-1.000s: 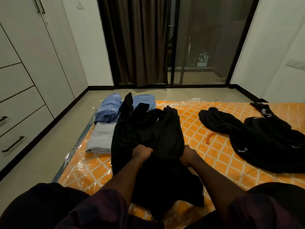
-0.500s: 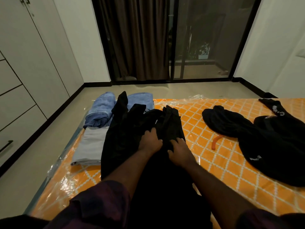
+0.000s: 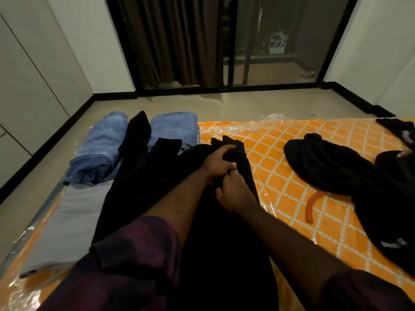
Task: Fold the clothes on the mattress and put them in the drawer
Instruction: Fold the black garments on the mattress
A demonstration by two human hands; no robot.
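A long black garment (image 3: 157, 176) lies stretched away from me on the orange patterned mattress (image 3: 280, 167), which is wrapped in clear plastic. My left hand (image 3: 219, 163) grips a far end of this garment, thumb and fingers curled round the cloth. Just below it, my right hand (image 3: 233, 194) holds the same black cloth, fingers curled into it. The two hands touch each other. Another heap of black clothes (image 3: 350, 176) with white lettering lies at the right of the mattress.
Folded blue jeans (image 3: 98, 151) and a second blue fold (image 3: 175, 126) sit at the mattress's far left, a grey folded cloth (image 3: 67, 221) in front of them. White wardrobe fronts (image 3: 29, 86) stand at the left. A dark curtain and glass door close the far wall.
Both hands have slid farther away along the black garment toward its far end and come together. My view has moved forward and to the right, so the drawers are out of sight.
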